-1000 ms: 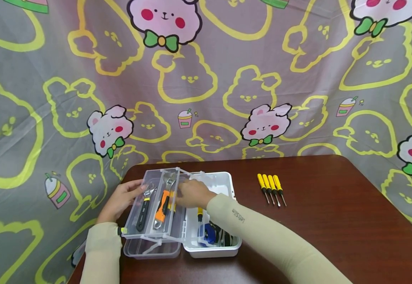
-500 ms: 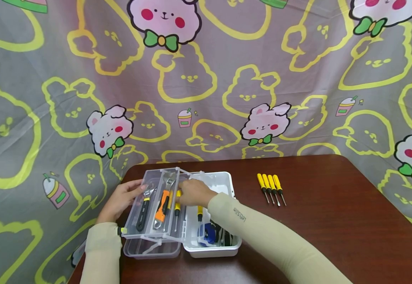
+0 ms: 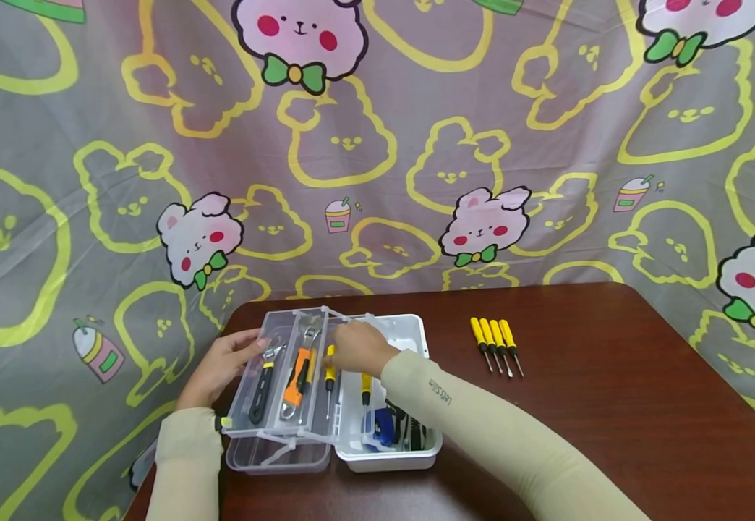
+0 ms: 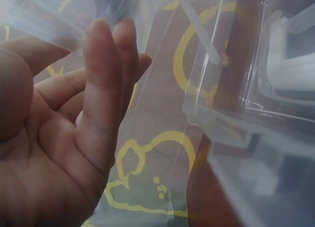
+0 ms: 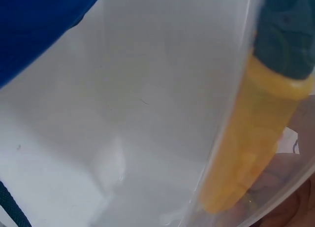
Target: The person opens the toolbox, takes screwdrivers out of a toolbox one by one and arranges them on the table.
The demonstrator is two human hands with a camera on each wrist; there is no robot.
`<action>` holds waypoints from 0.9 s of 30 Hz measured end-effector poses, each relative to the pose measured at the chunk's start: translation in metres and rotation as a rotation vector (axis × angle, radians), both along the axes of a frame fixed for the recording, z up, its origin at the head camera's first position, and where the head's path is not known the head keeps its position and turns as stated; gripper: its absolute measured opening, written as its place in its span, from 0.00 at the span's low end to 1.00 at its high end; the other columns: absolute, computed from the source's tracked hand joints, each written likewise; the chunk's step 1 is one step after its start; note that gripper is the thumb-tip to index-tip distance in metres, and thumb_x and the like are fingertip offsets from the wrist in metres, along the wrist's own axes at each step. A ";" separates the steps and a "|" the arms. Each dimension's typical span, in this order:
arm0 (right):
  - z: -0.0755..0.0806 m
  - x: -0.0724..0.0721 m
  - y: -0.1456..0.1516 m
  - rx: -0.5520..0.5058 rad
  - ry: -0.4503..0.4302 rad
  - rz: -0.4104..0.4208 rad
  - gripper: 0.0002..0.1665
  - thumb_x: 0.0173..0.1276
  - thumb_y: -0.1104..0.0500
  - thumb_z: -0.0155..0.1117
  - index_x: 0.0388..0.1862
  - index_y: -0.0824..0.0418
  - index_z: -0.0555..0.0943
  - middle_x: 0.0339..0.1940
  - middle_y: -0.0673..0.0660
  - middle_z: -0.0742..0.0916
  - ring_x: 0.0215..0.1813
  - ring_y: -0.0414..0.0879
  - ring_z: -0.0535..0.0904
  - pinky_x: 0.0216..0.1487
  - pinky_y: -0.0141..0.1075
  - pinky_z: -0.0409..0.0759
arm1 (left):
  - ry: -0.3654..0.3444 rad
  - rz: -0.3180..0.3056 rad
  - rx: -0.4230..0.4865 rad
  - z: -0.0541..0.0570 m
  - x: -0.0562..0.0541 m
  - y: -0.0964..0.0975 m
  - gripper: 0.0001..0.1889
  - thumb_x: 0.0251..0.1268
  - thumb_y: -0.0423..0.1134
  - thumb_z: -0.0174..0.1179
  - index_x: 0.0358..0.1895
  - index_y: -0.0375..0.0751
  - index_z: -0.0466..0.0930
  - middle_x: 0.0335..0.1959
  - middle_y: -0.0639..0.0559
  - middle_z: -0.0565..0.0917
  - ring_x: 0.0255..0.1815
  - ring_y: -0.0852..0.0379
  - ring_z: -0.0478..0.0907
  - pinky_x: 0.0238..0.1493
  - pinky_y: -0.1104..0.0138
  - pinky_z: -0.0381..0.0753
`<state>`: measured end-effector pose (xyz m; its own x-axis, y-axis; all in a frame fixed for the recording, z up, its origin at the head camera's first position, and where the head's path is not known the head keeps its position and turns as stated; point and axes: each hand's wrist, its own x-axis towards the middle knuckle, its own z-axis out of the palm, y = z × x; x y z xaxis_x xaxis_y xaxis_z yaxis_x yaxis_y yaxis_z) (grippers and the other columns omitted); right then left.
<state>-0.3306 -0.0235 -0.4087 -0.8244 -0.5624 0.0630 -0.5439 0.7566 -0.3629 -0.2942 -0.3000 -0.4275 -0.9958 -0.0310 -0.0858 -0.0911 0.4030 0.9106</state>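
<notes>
- Reading "LetsSlim" in small dark letters along the forearm of the beige right sleeve point(image 3: 468, 405).
- Covering the upper end of a screwdriver point(image 3: 330, 375) and part of the white box point(image 3: 387, 467) with the right hand point(image 3: 359, 349).
- Showing, at the right wrist, a cropped yellow handle point(image 5: 256, 138) behind clear plastic, too close to match to any one tool.
- Yellow-handled and black-collared, with a thin metal shaft; tip too small to make out.
- Pinched by its handle in the right hand, at the right compartment of the clear tray point(image 3: 245, 405); impossible to tell whether touching the floor.
- Gripping the tray's outer edge with the left hand point(image 3: 224, 362), thumb over the rim.
- Sharing the tray with a black-gripped wrench point(image 3: 262, 391) and an orange tool point(image 3: 296, 380).
- With four yellow-handled screwdrivers point(image 3: 487, 330) side by side on the brown table point(image 3: 586, 405), well to the right.
</notes>
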 end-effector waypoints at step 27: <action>0.005 -0.009 0.004 -0.149 -0.013 -0.058 0.19 0.63 0.54 0.64 0.15 0.59 0.75 0.08 0.47 0.65 0.09 0.39 0.54 0.14 0.31 0.58 | 0.001 -0.001 -0.001 0.002 0.001 0.001 0.37 0.65 0.56 0.62 0.70 0.35 0.66 0.54 0.37 0.79 0.42 0.47 0.81 0.40 0.58 0.82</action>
